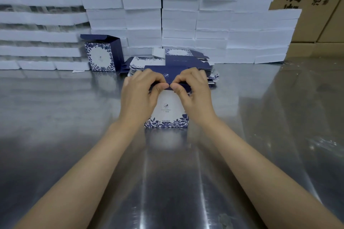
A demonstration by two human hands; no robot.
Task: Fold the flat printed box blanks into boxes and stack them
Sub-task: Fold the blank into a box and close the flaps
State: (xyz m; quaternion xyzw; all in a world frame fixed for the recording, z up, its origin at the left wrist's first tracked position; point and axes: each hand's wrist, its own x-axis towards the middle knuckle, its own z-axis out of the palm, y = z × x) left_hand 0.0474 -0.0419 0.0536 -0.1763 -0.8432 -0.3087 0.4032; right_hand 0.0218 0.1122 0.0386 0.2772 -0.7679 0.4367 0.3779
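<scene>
A white box with blue leaf print (pixel 166 115) stands upright on the steel table in the middle of the view. My left hand (pixel 140 94) and my right hand (pixel 193 95) both pinch its dark blue top flap, thumbs meeting at the front edge, fingers curled over the top. Behind it lies a pile of flat printed blanks (pixel 173 61). A folded box (pixel 102 55) with its lid flap open stands at the back left.
Tall stacks of white packs (pixel 178 15) line the back of the steel table (pixel 74 117). Brown cardboard cartons (pixel 316 5) stand at the back right. A crinkled clear film (pixel 323 145) lies on the table at the right.
</scene>
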